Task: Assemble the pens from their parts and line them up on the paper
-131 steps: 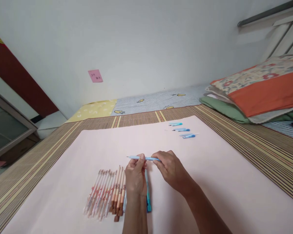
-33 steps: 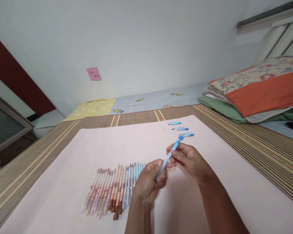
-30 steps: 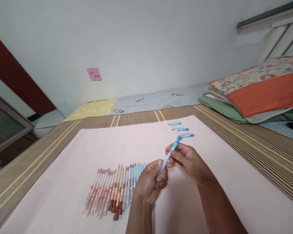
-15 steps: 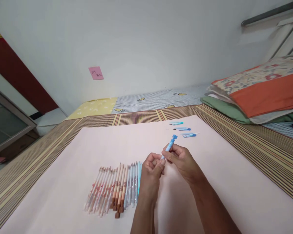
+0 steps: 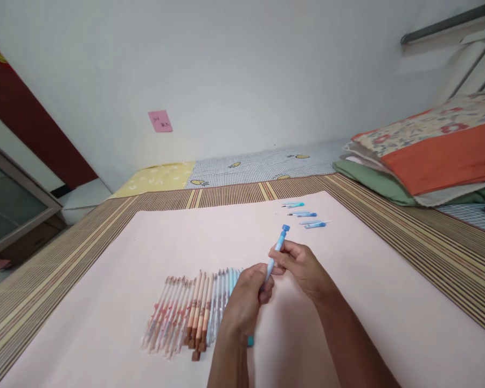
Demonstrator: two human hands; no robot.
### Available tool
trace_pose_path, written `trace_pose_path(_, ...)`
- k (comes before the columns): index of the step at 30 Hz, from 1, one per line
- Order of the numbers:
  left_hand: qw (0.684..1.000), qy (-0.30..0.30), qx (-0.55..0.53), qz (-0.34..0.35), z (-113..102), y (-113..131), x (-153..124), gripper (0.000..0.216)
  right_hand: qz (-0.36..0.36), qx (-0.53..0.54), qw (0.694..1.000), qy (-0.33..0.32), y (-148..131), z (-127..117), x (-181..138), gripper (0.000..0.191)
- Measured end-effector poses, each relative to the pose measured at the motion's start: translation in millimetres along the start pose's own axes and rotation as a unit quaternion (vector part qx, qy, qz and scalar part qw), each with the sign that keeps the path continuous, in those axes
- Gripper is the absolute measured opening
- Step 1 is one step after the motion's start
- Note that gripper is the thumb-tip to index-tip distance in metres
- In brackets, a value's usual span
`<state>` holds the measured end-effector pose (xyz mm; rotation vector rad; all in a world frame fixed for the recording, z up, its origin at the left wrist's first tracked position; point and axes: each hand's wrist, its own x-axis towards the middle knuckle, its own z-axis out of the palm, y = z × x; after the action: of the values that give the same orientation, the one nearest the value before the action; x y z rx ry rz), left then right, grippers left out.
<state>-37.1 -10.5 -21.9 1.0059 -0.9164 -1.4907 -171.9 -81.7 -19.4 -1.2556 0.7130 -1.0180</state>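
Between my two hands is a light-blue pen (image 5: 280,242) with a darker blue square top, tilted with that top pointing up and away from me. My left hand (image 5: 244,299) is closed around its lower end, whose tip is hidden by the fingers. My right hand (image 5: 301,265) pinches the barrel higher up with thumb and fingers. Left of my hands lies a row of pens: clear ones with reddish marks (image 5: 167,312), peach ones with brown ends (image 5: 199,310), and pale blue ones (image 5: 220,296), partly covered by my left forearm.
Toward the far right of the pale pink sheet (image 5: 105,280) lie small groups of blue pen parts (image 5: 315,224). A striped mat (image 5: 388,215) lies under the sheet. Folded bedding (image 5: 440,156) is stacked at the right, and a wall (image 5: 246,70) with a pink note (image 5: 160,121) stands behind.
My left hand has slid down and toward me along the pen, exposing more of its lower barrel. My right hand keeps its pinch, nearly in place.
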Motion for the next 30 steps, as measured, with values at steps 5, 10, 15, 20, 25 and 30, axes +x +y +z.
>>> trace_pose_path(5, 0.998, -0.012, 0.012, 0.055, 1, -2, 2, 0.022, 0.022, 0.032, 0.999, -0.021, 7, -3, 1, 0.025)
trace_pose_path(10, 0.969, 0.179, 0.147, 0.086, 13, -8, 5, 0.022, 0.028, 0.03, 0.999, 0.008, 11, 9, 3, 0.035)
trace_pose_path(15, 0.881, 0.288, 0.326, 0.184, 19, -10, 2, 0.021, 0.015, -0.003, 0.999, 0.035, 16, 22, 5, 0.037)
trace_pose_path(20, 0.876, 0.297, 0.329, 0.19, 17, -9, 3, 0.024, -0.027, -0.11, 0.992, 0.053, 13, 26, 2, 0.03)
trace_pose_path(25, 0.962, 0.189, 0.169, 0.104, 13, 0, 3, 0.026, -0.015, -0.128, 0.991, 0.024, 4, 13, 0, 0.028)
trace_pose_path(30, 0.999, -0.021, 0.047, -0.017, 2, 3, -1, 0.045, -0.029, -0.142, 0.989, 0.018, -4, -7, 0, 0.029)
